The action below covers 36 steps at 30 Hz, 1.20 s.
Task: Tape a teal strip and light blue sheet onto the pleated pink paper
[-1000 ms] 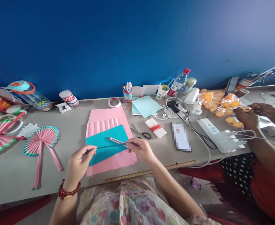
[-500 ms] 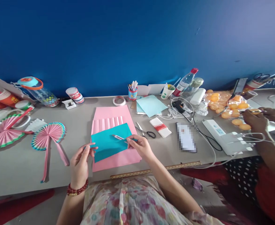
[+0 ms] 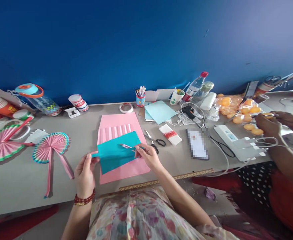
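My left hand (image 3: pixel 86 171) pinches a narrow teal paper strip (image 3: pixel 95 155) at the left edge of a teal sheet (image 3: pixel 119 158). Between the thumb and fingers of my right hand (image 3: pixel 148 156) is a craft knife (image 3: pixel 127 146), its tip pointing left above the sheet. The teal sheet lies aslant on larger pink paper (image 3: pixel 116 119). Pleated pink paper (image 3: pixel 115 131) shows just behind it. Scissors (image 3: pixel 156 141) rest open to the right, close to my right hand.
Two pleated paper fans, one pink and blue (image 3: pixel 52 146), lie left. Thread on a white card (image 3: pixel 171 134), a phone (image 3: pixel 197 143) and a power strip (image 3: pixel 232 138) sit right. A pen cup (image 3: pixel 140 99) stands behind. Another person's hands (image 3: pixel 270 126) work at far right.
My left hand has drawn in slightly toward the teal sheet's left edge, and the strip in it now shows more clearly. My right hand keeps the craft knife in nearly the same place.
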{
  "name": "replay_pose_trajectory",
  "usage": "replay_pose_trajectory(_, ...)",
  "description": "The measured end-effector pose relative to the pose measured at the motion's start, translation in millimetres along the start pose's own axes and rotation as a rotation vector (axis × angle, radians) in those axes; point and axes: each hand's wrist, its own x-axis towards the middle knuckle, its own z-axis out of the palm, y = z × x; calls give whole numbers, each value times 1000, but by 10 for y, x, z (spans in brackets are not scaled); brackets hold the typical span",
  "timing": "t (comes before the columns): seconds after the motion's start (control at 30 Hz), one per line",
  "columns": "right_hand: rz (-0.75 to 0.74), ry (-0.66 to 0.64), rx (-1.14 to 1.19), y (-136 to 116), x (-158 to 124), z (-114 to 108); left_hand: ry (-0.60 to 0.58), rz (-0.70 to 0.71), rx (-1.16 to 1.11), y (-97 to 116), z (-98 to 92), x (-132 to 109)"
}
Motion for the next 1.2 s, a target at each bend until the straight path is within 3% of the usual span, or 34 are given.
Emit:
replay_pose_trajectory(0.07, -65, 8, -159, -13, -7, -6, -43, 272, 324, 83, 24, 6)
replay_pose_trajectory(0.13, -160, -22, -301, -42, -10, 18, -192, 522, 553, 179, 90, -17)
replay_pose_trajectory(0.23, -344, -73, -392, -97, -7, 106, -458, 703, 668, 289, 243, -88)
replay_pose_trajectory(0.37, -544, -54, -426, -160, 3, 216, -475, 634, 637, 345, 384, -154)
replay_pose_trajectory(0.5, -591, -7, -366, -174, 6, 249, -491, 542, 564, 361, 397, -164)
replay_pose_trajectory(0.7, -461, 10, -238, -122, -8, 191, -558, 488, 512, 316, 381, -144)
replay_pose_trajectory(0.93, -185, -41, -50, -162, -36, 127, -554, 485, 472, 370, 443, -126)
replay_pose_trajectory(1.03, -143, -49, 31, -152, -33, 157, -575, 467, 448, 426, 491, -143)
replay_pose_trajectory(1.2, -109, 52, 58, -87, -46, 145, -584, 427, 446, 373, 482, -158)
